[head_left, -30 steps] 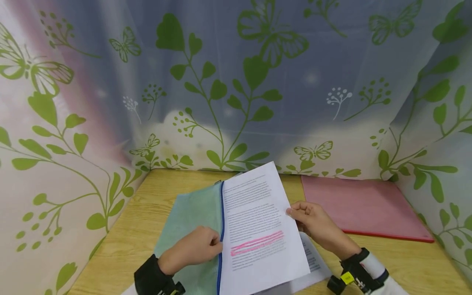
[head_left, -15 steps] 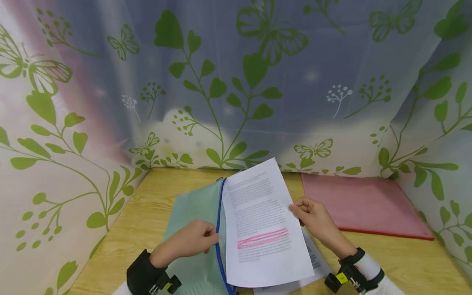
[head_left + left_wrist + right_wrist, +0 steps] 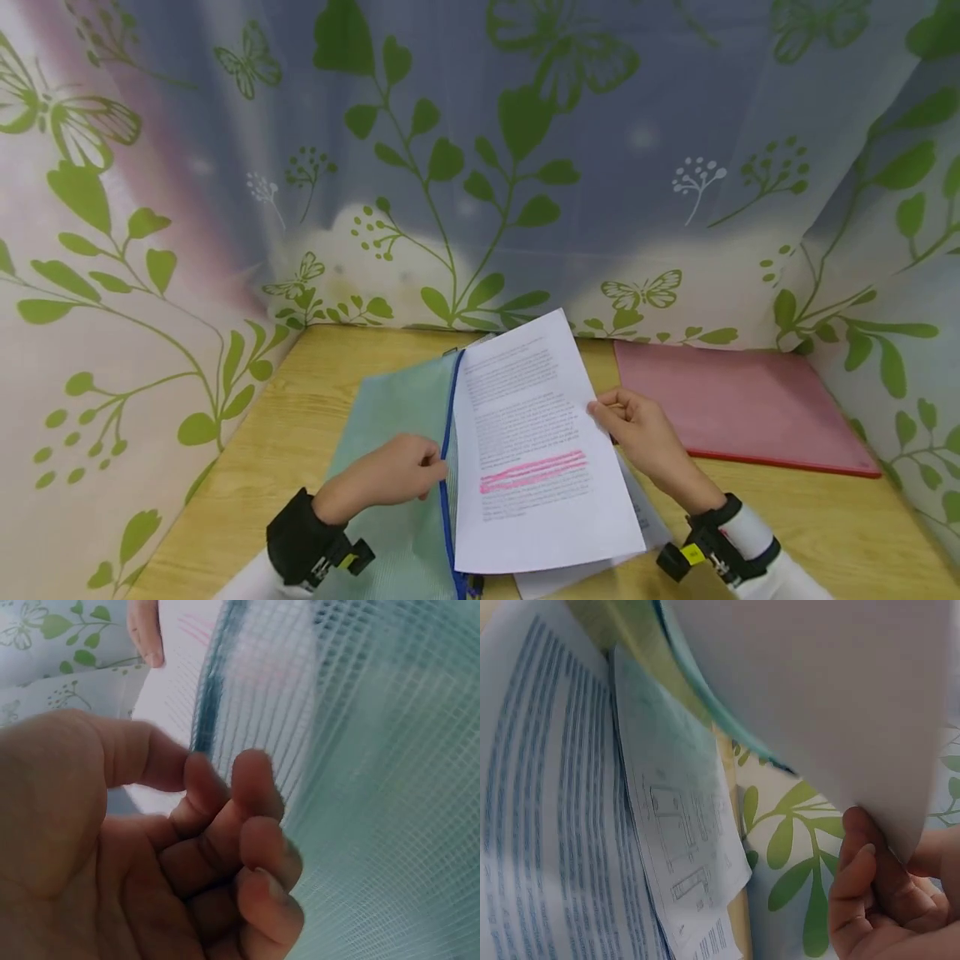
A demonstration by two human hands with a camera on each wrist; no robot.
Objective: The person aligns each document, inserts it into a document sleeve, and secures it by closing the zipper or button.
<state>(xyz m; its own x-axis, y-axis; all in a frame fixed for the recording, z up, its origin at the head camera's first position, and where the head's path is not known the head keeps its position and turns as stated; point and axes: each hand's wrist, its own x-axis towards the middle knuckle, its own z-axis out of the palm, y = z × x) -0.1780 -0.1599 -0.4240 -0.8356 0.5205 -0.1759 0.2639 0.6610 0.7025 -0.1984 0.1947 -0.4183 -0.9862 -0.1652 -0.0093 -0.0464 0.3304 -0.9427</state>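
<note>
Here, the right hand [image 3: 641, 427] is pinching a printed sheet [image 3: 531, 433] at the mouth of a mesh pouch [image 3: 397, 404].
The left hand [image 3: 390, 477] is pinching the pouch's blue rim [image 3: 452, 408]; the sheet is tilting above the tabletop [image 3: 817, 508], its top corner pointing toward the far edge. A sagging rim could snag or crease it. Paper is showing through the mesh; how much is inside I cannot tell.
</note>
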